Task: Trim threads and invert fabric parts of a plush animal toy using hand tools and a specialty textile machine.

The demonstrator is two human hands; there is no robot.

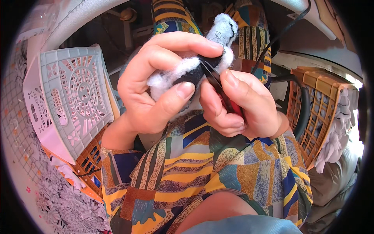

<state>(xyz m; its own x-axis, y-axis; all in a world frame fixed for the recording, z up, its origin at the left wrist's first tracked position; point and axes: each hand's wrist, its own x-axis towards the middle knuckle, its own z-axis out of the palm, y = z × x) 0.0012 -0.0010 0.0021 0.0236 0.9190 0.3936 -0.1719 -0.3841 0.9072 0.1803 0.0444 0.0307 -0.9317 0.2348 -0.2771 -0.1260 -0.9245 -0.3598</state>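
My left hand is closed round a small fuzzy plush piece, white and black, with its thumb and fingers pressing the near side. From its far end sticks out a light grey, rounded part with loose dark thread and a black line on it. My right hand grips a pair of slim, pointed black tweezers with a red part lower down. Their tips touch the black patch of the plush piece, between my left fingertips and my right thumb. My left palm hides part of the piece.
To the left stands a grey plastic basket above an orange crate, with a heap of grey fluffy pieces below. An orange-brown basket holding grey pieces is at the right. Patterned clothing covers my lap.
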